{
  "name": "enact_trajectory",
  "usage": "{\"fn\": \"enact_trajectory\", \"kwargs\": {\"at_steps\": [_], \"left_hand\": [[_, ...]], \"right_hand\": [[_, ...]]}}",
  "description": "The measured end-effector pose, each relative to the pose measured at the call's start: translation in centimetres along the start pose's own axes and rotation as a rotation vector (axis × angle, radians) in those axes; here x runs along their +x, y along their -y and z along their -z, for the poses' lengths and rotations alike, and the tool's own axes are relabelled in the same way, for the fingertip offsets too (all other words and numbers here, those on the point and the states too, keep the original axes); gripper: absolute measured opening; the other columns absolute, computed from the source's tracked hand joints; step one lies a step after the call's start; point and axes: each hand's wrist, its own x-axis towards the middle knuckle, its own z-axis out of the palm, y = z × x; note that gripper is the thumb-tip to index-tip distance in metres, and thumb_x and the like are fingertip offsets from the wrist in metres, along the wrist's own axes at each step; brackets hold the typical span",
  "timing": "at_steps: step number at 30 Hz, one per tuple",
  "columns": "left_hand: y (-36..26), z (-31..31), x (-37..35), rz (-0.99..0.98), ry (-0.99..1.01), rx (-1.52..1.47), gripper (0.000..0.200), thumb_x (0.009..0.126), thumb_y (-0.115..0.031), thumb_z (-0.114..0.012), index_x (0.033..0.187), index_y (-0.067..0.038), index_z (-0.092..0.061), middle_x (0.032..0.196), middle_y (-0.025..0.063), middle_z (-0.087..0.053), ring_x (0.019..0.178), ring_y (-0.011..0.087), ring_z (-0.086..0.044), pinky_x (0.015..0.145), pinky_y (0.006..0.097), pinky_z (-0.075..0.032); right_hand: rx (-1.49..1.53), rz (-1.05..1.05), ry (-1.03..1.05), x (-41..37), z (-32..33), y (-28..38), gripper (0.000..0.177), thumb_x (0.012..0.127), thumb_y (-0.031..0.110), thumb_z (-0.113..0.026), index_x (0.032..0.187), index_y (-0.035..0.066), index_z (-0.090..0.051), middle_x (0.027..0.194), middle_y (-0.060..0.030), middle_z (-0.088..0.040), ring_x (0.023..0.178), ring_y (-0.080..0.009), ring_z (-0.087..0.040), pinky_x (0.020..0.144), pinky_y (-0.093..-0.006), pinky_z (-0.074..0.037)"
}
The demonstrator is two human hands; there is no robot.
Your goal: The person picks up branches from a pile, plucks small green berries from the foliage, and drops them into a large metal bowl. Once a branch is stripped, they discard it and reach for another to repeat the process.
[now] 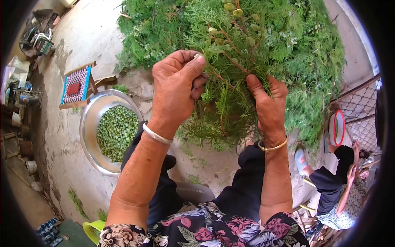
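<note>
A leafy evergreen branch [236, 61] with scale-like leaves and several small round green cones [238, 13] is held up in front of me. My right hand [269, 99] is closed around its stems, thumb on the near side. At the branch's left side, my left hand [179, 80] is pinched, thumb against the fingers; whatever lies between the fingertips is too small or hidden to make out. Down to the left, a wide metal basin [90, 123] stands on the floor, with a heap of picked green cones [118, 131] in it.
A large pile of cut evergreen branches [312, 61] covers the floor ahead. A small woven stool [75, 88] stands behind the basin. On the right sits another person [341, 197] near a red-rimmed round container [337, 127] and a wire mesh panel [362, 103]. A yellow-green container [94, 230] is at lower left.
</note>
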Motion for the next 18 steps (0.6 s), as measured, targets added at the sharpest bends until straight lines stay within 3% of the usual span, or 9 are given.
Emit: {"fn": "enact_trajectory", "kwargs": {"at_steps": [3,6,8,10,12,14,15,17,18], "left_hand": [[-1.0,0.1,-0.1,-0.010,-0.040,0.090,0.008,0.084,-0.004,-0.061,0.089,0.000,-0.058,0.067,-0.0013,-0.055,0.049,0.0046,-0.046,0.040,0.0177,-0.034],[-1.3,0.9,0.5,-0.119,-0.105,0.404,0.009,0.078,0.002,-0.061,0.087,0.003,-0.060,0.067,0.0022,-0.059,0.049,0.0062,-0.047,0.041,0.0205,-0.036],[-0.8,1.9,1.5,-0.583,-0.100,0.960,0.009,0.075,0.005,-0.061,0.084,0.005,-0.063,0.062,0.0052,-0.061,0.047,0.0091,-0.048,0.043,0.0233,-0.038],[-0.3,1.8,1.8,-0.722,-0.188,1.038,0.009,0.075,0.004,-0.059,0.083,0.004,-0.063,0.062,0.0066,-0.061,0.048,0.0106,-0.049,0.044,0.0243,-0.039],[-0.9,2.2,2.3,-0.864,-0.283,1.115,0.009,0.075,0.003,-0.058,0.082,0.004,-0.063,0.063,0.0079,-0.062,0.048,0.0121,-0.050,0.045,0.0253,-0.040],[-3.3,3.5,3.1,-0.394,-0.531,0.698,0.006,0.080,-0.004,-0.056,0.081,0.001,-0.060,0.067,0.0112,-0.062,0.049,0.0135,-0.050,0.045,0.0256,-0.041],[-3.7,4.4,3.3,-0.401,-0.525,0.694,0.006,0.080,-0.004,-0.056,0.081,0.001,-0.060,0.067,0.0112,-0.062,0.049,0.0135,-0.050,0.045,0.0256,-0.041],[-3.6,5.8,3.4,-0.039,-0.218,-0.250,0.012,0.085,-0.011,-0.055,0.078,-0.002,-0.057,0.070,0.0143,-0.060,0.048,0.0137,-0.049,0.042,0.0251,-0.039],[-3.4,5.6,3.1,-0.036,-0.216,-0.253,0.012,0.085,-0.011,-0.055,0.078,-0.002,-0.057,0.070,0.0143,-0.060,0.048,0.0137,-0.049,0.042,0.0251,-0.039]], "right_hand": [[-0.066,0.072,0.037,0.1,0.2,0.4,0.014,0.084,0.005,-0.063,0.097,0.001,-0.066,0.083,0.0019,-0.066,0.073,-0.0059,-0.051,0.068,-0.0229,-0.042],[-0.122,0.132,0.060,0.2,0.7,0.3,0.014,0.083,0.003,-0.063,0.097,0.000,-0.065,0.083,0.0010,-0.066,0.072,-0.0058,-0.051,0.067,-0.0229,-0.043],[-0.112,0.129,0.061,0.3,0.7,0.3,0.014,0.083,0.002,-0.063,0.097,0.000,-0.065,0.083,0.0006,-0.066,0.072,-0.0057,-0.051,0.067,-0.0228,-0.043],[-0.219,0.215,0.100,0.1,0.6,0.5,0.015,0.082,0.001,-0.063,0.097,0.000,-0.064,0.083,0.0002,-0.066,0.071,-0.0058,-0.051,0.067,-0.0226,-0.043],[-0.125,0.134,0.068,-0.1,0.9,0.5,0.014,0.082,0.001,-0.063,0.096,0.000,-0.064,0.082,0.0006,-0.066,0.070,-0.0057,-0.050,0.066,-0.0224,-0.042],[-0.028,0.060,0.033,-0.3,1.7,0.6,0.014,0.082,0.001,-0.064,0.096,-0.001,-0.064,0.081,0.0010,-0.066,0.070,-0.0055,-0.050,0.065,-0.0222,-0.042],[-0.070,0.049,0.030,-0.4,2.2,0.4,0.015,0.082,0.002,-0.064,0.096,-0.001,-0.064,0.080,0.0014,-0.065,0.069,-0.0055,-0.050,0.065,-0.0219,-0.041],[-0.084,0.099,0.002,-0.3,2.3,0.4,0.014,0.083,0.005,-0.064,0.095,0.000,-0.065,0.077,0.0022,-0.063,0.067,-0.0056,-0.049,0.063,-0.0215,-0.040],[-0.088,0.098,0.001,-0.2,2.2,0.3,0.014,0.083,0.005,-0.064,0.095,0.000,-0.065,0.077,0.0022,-0.063,0.067,-0.0056,-0.049,0.063,-0.0215,-0.040]]}}
